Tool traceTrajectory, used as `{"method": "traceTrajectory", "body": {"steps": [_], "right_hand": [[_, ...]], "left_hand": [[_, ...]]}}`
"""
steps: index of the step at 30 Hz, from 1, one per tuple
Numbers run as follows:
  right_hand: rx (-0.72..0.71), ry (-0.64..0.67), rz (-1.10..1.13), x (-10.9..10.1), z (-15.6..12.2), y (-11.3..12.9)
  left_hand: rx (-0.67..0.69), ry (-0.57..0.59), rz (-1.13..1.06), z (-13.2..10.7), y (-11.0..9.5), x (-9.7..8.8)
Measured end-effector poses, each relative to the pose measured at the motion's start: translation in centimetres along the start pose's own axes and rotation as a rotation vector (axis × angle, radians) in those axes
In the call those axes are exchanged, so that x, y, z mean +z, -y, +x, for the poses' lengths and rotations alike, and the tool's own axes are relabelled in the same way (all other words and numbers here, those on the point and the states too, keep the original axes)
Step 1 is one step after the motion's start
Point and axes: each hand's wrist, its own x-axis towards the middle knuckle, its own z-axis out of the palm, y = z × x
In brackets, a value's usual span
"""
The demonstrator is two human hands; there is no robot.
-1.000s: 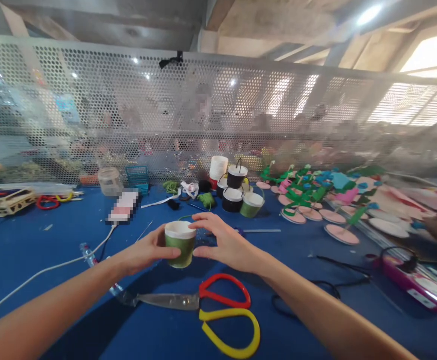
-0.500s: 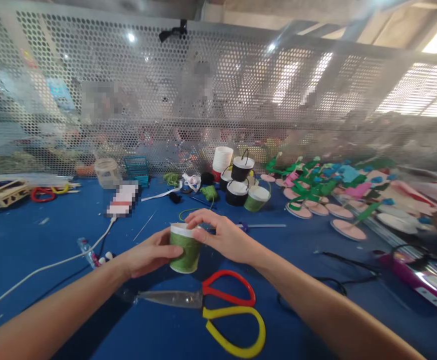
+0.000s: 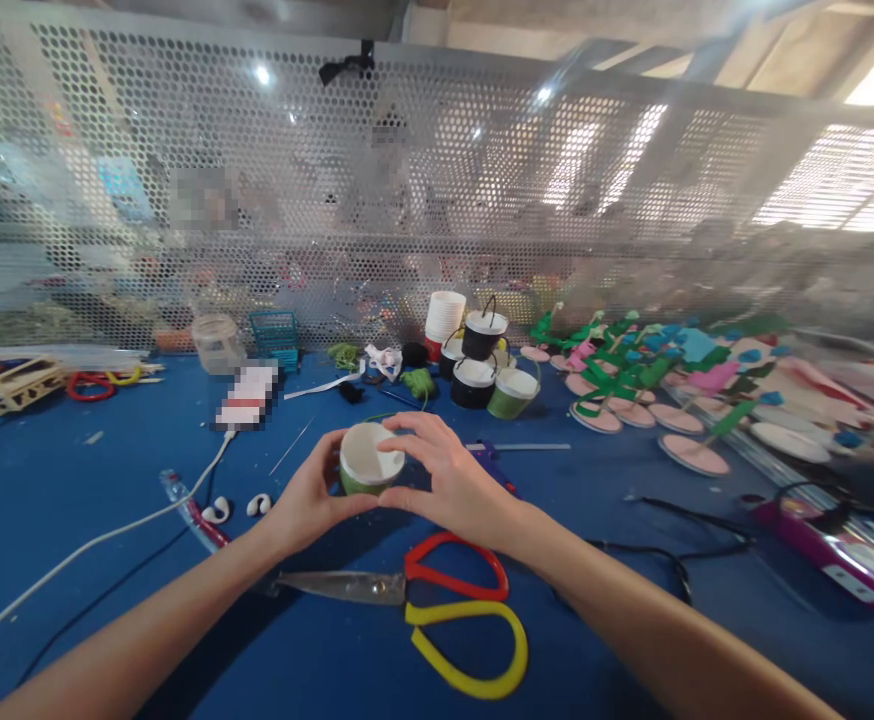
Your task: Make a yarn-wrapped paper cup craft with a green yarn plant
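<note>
A small paper cup (image 3: 366, 455), white inside and wrapped in green outside, is tipped so that its open mouth faces me. My left hand (image 3: 313, 495) is closed around its left side, with the thumb across the front. On the right, my right hand (image 3: 448, 480) grips the cup, its fingers over the rim and its thumb low on the front. Green cord (image 3: 384, 415) shows just behind the cup. Large scissors (image 3: 407, 590) with one red and one yellow handle lie below my hands.
Finished little buckets (image 3: 474, 383) and stacked white cups (image 3: 446, 316) stand at the back. Pink discs with green pieces (image 3: 632, 400) crowd the right, near a purple device (image 3: 842, 555). White earbuds (image 3: 259, 504) and a cable (image 3: 107, 535) lie left. A perforated panel (image 3: 377, 220) closes the back.
The cup has tilted toward me, so its inside now shows. My right hand has shifted lower along its right side, and my left hand still holds it.
</note>
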Motion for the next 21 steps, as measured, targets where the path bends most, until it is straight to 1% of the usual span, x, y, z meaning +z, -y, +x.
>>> {"method": "traceTrajectory", "body": {"steps": [2, 4, 7, 9, 10, 12, 13, 15, 16, 17, 18, 19, 20, 21], "right_hand": [[0.027, 0.018, -0.081, -0.1, -0.4, 0.0], [0.059, 0.040, -0.134, 0.0, -0.6, -0.1], [0.098, 0.098, -0.179, 0.3, -0.9, -0.5], [0.105, 0.102, -0.185, 0.5, -1.1, -0.9], [0.101, 0.085, -0.184, 0.5, -1.3, -0.9], [0.094, 0.025, -0.180, 0.3, -1.5, -0.7], [0.088, -0.007, -0.177, 0.1, -1.6, -0.4], [0.065, -0.028, -0.161, -0.1, -2.0, 0.7], [0.043, 0.002, -0.148, -0.2, -2.2, 1.4], [0.021, 0.069, -0.138, -0.1, -2.4, 2.1], [0.006, 0.165, -0.136, 0.1, -2.6, 2.8], [0.000, 0.274, -0.149, 0.4, -2.9, 3.3], [0.001, 0.380, -0.176, 0.7, -3.2, 3.8], [0.008, 0.469, -0.216, 1.0, -3.5, 4.0]], "left_hand": [[0.029, 0.008, 0.044, 0.0, 0.2, 0.1], [0.041, 0.037, 0.158, 0.1, 0.5, 0.0], [0.022, 0.103, 0.439, 0.3, 0.7, -0.7], [0.018, 0.119, 0.615, 0.4, 0.4, -1.6], [0.010, 0.128, 0.672, 0.4, 0.0, -2.1], [-0.008, 0.121, 0.696, 0.3, -1.5, -3.2], [-0.021, 0.082, 0.675, 0.3, -2.4, -3.8], [0.006, -0.060, 0.555, 0.3, -4.6, -4.8], [0.039, -0.138, 0.441, 0.4, -5.7, -5.3], [0.086, -0.223, 0.321, 0.4, -6.7, -5.9], [0.136, -0.288, 0.217, 0.4, -7.6, -6.5], [0.169, -0.327, 0.147, 0.4, -8.3, -7.0], [0.177, -0.346, 0.140, 0.2, -8.8, -7.6], [0.145, -0.335, 0.209, 0.0, -9.0, -8.2]]}}
